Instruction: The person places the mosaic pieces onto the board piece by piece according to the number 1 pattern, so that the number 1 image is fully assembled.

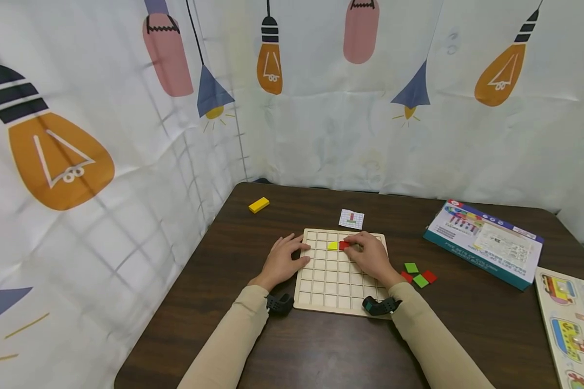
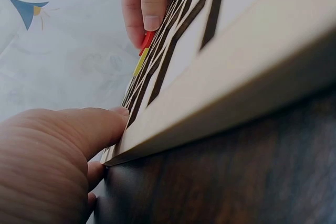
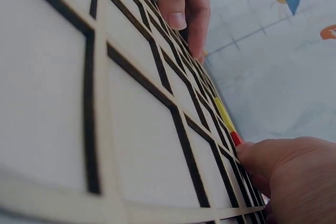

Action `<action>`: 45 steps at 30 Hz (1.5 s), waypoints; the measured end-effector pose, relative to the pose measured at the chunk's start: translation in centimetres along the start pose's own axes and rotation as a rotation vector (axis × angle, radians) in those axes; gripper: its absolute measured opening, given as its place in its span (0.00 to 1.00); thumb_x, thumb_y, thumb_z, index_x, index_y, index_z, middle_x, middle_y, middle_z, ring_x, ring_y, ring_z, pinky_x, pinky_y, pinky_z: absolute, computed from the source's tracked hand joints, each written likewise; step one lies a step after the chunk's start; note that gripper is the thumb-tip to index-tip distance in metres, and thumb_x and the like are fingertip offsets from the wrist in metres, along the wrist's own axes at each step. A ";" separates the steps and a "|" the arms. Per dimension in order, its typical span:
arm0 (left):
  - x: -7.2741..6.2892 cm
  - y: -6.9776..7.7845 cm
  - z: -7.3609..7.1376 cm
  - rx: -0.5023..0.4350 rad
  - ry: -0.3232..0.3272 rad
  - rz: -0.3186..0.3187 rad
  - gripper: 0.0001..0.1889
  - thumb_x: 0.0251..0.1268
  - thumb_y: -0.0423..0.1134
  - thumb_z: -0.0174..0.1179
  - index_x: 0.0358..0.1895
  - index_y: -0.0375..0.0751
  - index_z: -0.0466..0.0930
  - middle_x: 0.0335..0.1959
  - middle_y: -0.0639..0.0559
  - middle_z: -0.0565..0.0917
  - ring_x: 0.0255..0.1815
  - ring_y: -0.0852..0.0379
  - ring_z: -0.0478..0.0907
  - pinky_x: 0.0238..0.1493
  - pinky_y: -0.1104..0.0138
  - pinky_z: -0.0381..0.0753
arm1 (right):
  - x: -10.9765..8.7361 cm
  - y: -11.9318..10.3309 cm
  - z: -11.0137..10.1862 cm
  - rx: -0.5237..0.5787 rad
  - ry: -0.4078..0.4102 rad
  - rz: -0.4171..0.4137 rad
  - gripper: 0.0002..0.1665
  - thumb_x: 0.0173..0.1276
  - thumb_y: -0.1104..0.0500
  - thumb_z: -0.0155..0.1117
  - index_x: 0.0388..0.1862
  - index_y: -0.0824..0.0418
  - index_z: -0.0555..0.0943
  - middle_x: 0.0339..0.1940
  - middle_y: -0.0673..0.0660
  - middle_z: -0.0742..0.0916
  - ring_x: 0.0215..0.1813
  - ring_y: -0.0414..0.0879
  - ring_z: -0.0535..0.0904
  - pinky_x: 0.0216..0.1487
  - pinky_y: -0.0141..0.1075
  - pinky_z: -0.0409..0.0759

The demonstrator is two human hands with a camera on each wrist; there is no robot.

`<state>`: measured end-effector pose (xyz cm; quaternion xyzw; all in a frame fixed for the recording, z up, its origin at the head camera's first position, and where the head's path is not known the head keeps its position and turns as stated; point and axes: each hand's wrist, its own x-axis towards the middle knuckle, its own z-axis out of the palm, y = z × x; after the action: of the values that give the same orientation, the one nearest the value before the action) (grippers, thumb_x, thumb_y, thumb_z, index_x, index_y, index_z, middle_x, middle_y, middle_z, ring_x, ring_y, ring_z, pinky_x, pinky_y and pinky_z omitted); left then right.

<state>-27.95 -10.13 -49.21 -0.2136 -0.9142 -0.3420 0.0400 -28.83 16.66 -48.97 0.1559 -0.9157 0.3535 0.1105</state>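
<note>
Near the far edge of the pale wooden grid board [image 1: 331, 288], a red tile [image 1: 343, 245] sits just right of a yellow tile [image 1: 332, 246], in the upper rows of cells. The right hand [image 1: 371, 257] pinches the red tile between thumb and fingers; the exact fit of the tile in its cell cannot be told. The left hand [image 1: 281, 259] rests at the board's left edge, fingers loosely spread, the thumb touching the rim.

Around the board spreads a dark wood-grain tabletop [image 1: 199, 302]. Just beyond the far edge lies a small paper card [image 1: 351, 219] printed with a grid and coloured squares. Right of the board, beside the right forearm, loose green tiles [image 1: 420, 280] and loose red tiles [image 1: 430, 276] lie in a small cluster. Farther right stands a tilted-looking flat box [image 1: 484, 243] with teal sides, and nearer the right edge a picture board [image 1: 571, 324] with coloured vehicles. A yellow block [image 1: 259, 205] lies toward the far left corner. Both wrists carry black bands [image 1: 279, 304] below beige sleeves [image 1: 233, 340]. Behind hangs a white curtain [image 1: 321, 140] patterned with bulbs and lamps.
</note>
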 end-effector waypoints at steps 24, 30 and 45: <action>0.1 0.3 -0.3 -0.008 -0.015 0.004 0.17 0.68 0.45 0.62 0.57 0.47 0.82 0.72 0.48 0.68 0.77 0.47 0.55 0.78 0.51 0.43 | 0.1 0.4 0.1 -0.018 0.007 -0.005 0.18 0.64 0.57 0.70 0.53 0.60 0.85 0.39 0.54 0.83 0.34 0.45 0.72 0.34 0.38 0.71; 0.0 0.3 -0.3 0.003 -0.010 -0.009 0.17 0.68 0.45 0.62 0.57 0.48 0.82 0.72 0.49 0.68 0.77 0.48 0.55 0.78 0.52 0.44 | 0.0 0.3 0.1 0.001 0.002 0.013 0.17 0.64 0.57 0.70 0.52 0.60 0.85 0.38 0.53 0.83 0.36 0.45 0.75 0.36 0.39 0.73; 0.0 0.2 -0.2 0.012 -0.008 -0.014 0.17 0.68 0.45 0.62 0.57 0.49 0.82 0.72 0.50 0.68 0.77 0.49 0.55 0.78 0.52 0.44 | 0.1 0.2 0.2 -0.027 -0.015 -0.003 0.17 0.65 0.57 0.69 0.51 0.59 0.86 0.38 0.53 0.83 0.34 0.45 0.73 0.34 0.38 0.73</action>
<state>-27.91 -10.09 -48.95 -0.2084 -0.9179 -0.3359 0.0352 -29.03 16.69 -49.22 0.1585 -0.9210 0.3395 0.1065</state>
